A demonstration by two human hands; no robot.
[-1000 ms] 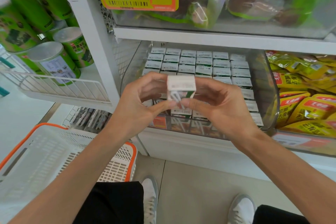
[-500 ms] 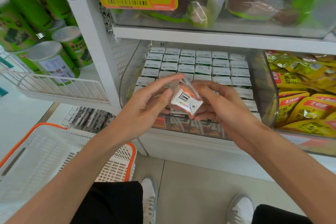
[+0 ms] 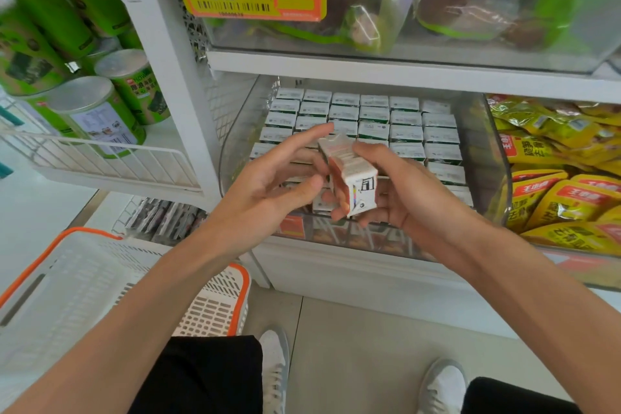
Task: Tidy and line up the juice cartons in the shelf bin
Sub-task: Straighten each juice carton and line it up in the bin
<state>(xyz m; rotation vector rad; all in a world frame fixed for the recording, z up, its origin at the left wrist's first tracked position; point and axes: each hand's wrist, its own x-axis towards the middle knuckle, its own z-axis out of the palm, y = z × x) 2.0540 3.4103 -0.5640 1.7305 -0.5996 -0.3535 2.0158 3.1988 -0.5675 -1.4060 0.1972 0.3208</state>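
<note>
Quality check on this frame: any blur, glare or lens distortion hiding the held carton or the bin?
Head view: lighting is bright and even, with no hard shadows; the juice carton in the right hand is slightly motion-soft, its print partly readable; the green canisters at the top-left edge are smeared; the shelf board bows from wide-angle distortion; the clear bin carries mild reflections on its walls.

One loose juice carton, binned cartons six across in one bin (several hidden), one basket, two shoes
</note>
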